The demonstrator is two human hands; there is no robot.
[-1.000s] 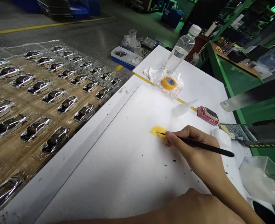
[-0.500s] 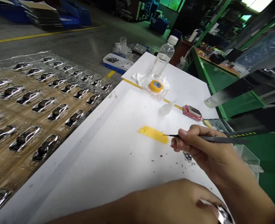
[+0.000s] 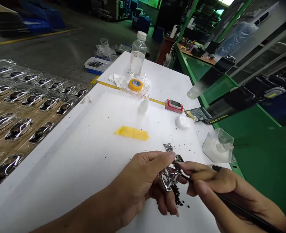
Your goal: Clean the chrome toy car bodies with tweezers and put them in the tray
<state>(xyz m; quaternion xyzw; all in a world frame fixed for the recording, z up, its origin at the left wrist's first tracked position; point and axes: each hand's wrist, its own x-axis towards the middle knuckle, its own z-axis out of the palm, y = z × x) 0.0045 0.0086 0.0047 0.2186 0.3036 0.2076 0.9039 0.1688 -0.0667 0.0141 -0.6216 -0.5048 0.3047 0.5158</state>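
pinching a light, fragile-looking car-shaped chrome piece [image 3: 168,178], seemingly best held by its edges, left-hand fingers [image 3: 168,202] curled round it, right-hand fingers [image 3: 206,176] grasping a pointed black tool [image 3: 245,207].

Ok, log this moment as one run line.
left hand: holds chrome car-shaped piece | right hand: black pointed tool at piece | black granules below piece

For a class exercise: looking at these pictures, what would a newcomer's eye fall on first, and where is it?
The eye goes first to the lower middle, where the left hand holds a shiny chrome piece and the right hand brings a slim black pointed tool to it. Next come the rows of chrome car shapes in clear blister trays at far left, then the yellow tape strip on the white board.
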